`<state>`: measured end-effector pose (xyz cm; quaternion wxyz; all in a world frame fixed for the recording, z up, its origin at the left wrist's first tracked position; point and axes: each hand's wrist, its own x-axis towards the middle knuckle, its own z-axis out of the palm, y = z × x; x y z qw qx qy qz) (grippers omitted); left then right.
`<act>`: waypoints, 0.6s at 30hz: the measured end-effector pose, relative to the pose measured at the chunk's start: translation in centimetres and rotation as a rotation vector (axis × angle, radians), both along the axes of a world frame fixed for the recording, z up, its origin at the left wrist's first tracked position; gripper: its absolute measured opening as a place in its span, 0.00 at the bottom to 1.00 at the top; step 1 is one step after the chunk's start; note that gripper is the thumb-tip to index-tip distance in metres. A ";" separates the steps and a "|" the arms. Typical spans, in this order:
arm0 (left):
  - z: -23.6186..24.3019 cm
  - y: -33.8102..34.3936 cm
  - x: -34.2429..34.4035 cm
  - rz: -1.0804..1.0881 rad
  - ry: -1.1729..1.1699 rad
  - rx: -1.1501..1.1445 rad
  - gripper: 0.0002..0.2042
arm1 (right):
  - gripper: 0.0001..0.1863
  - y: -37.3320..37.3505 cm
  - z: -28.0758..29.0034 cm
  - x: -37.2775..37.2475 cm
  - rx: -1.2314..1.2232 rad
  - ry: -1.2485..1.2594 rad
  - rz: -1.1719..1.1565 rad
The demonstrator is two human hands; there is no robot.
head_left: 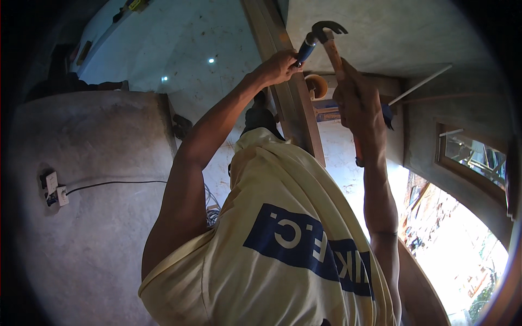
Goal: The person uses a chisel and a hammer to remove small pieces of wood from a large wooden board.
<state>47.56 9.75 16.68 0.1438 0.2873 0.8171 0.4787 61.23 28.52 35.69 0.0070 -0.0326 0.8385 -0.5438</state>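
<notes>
My right hand (359, 103) is closed round the wooden handle of a claw hammer (333, 51), whose end below the fist is red. The hammer's dark head is up against the top of a blue-handled chisel (306, 50), or very near it; I cannot tell if they touch. That handle is gripped in my left hand (278, 68), and the tool's lower end is hidden. Beside my left hand runs a long brown wooden frame piece (291, 103), over which both hands are raised.
A grey wall at left carries a white socket (51, 183) with a plugged-in black cable (117, 181). Right of the wood are a round orange-brown object (316, 86) and a thin white rod (421, 84). A wood-framed window (473, 157) and a bright opening lie at right.
</notes>
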 end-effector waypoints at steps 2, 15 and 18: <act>0.2 -0.4 0.2 0.011 0.023 0.011 0.05 | 0.21 -0.8 0.3 0.1 -0.140 -0.015 -0.115; -2.6 -2.7 -0.7 0.123 -0.167 0.251 0.13 | 0.16 2.0 -4.6 3.1 -0.119 -0.027 -0.183; -0.8 -5.3 -0.1 0.217 0.143 -0.089 0.12 | 0.22 2.2 2.2 4.0 -0.255 -0.068 -0.081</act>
